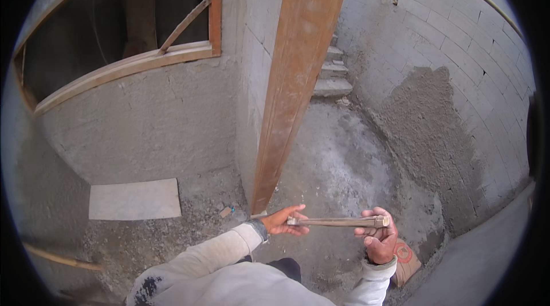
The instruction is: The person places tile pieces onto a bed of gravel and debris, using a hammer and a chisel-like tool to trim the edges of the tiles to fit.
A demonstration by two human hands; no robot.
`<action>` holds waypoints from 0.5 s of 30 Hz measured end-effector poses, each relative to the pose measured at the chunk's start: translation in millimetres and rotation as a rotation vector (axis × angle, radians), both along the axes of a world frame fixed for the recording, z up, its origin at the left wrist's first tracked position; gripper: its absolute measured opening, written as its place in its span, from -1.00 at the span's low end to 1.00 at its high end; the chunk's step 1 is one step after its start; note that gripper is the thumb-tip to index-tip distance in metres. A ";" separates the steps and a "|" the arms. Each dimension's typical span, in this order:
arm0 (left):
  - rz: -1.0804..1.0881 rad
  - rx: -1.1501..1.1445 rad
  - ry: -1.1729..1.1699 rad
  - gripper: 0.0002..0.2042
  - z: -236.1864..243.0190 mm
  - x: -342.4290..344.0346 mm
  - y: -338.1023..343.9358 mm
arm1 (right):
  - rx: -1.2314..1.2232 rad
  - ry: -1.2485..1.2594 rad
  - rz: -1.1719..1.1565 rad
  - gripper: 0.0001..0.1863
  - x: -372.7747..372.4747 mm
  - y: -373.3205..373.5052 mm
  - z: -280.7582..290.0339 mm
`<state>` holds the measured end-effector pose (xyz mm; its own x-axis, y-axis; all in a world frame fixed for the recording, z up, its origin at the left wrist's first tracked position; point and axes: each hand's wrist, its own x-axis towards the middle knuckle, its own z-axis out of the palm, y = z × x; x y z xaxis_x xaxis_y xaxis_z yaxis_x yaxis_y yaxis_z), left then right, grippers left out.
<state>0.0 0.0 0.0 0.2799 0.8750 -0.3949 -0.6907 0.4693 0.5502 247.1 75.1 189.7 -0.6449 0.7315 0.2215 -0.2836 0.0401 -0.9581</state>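
My left hand [283, 220] grips the left end of a slim, straight, brownish bar [335, 222], which lies level across the space between my hands. My right hand [378, 240] is at the bar's right end, fingers curled around it and thumb lower down. A pale, short end piece shows at each end; what it is I cannot make out. Beyond my left hand stands a tall wooden door frame post [292, 94], its foot near my fingers in the picture.
A window opening with a wooden frame [123, 71] is at upper left, above a pale board [133, 199] on rubble. Concrete steps [332, 85] rise behind the post. A partly plastered block wall [435, 25] bounds the right. A paper sack [408, 263] lies lower right, a bamboo pole [63, 258] lower left.
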 end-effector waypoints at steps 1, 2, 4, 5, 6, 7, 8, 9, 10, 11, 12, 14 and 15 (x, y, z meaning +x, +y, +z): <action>-0.102 0.022 -0.003 -0.20 17.3 -7.3 7.6 | 0.059 -0.191 -0.147 -0.54 -5.1 7.2 15.4; -0.216 0.065 0.009 -0.21 31.7 -15.0 13.9 | 0.252 -0.166 -0.204 -0.57 -13.2 19.6 29.3; -0.302 0.200 0.010 -0.22 61.0 -28.3 28.2 | 0.645 -0.101 -0.336 -0.63 -28.1 36.9 57.4; -0.256 0.275 0.020 -0.23 75.9 -27.7 32.2 | 0.645 0.117 -0.379 -0.64 -41.6 45.6 72.2; -0.210 0.331 0.030 -0.24 92.8 -23.8 34.3 | 0.712 0.418 -0.390 -0.64 -55.5 56.3 92.4; -0.126 0.426 0.047 -0.28 112.7 -22.2 37.6 | 0.526 0.550 -0.369 -0.68 -70.5 64.5 112.7; -0.040 0.498 0.068 -0.33 136.6 -27.4 44.0 | 0.378 0.729 -0.314 -0.71 -86.6 73.5 135.3; 0.046 0.570 0.088 -0.38 160.6 -33.4 49.3 | 0.278 0.795 -0.174 -0.73 -95.9 82.0 159.0; 0.102 0.537 0.254 -0.47 184.2 -36.6 53.1 | 0.159 0.860 -0.023 -0.74 -102.1 88.9 181.5; 0.197 0.587 0.300 -0.48 208.6 -42.8 53.7 | 0.231 0.919 0.088 -0.74 -107.5 95.9 207.2; 0.266 0.641 0.354 -0.50 236.9 -51.9 55.0 | 0.296 1.011 0.215 -0.73 -113.4 100.9 234.0; 0.571 0.750 0.671 -0.51 297.3 -75.3 47.7 | 0.417 1.122 0.074 -0.71 -121.2 102.2 288.6; 0.748 0.757 0.772 -0.54 326.1 -83.1 44.5 | 0.414 1.174 0.081 -0.69 -124.3 101.8 315.8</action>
<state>-83.1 44.5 326.1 -0.4414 0.7928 0.4202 -0.0382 -0.4844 0.8740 122.8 176.9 505.4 0.0582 0.4370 0.8976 -0.9744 0.2203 -0.0441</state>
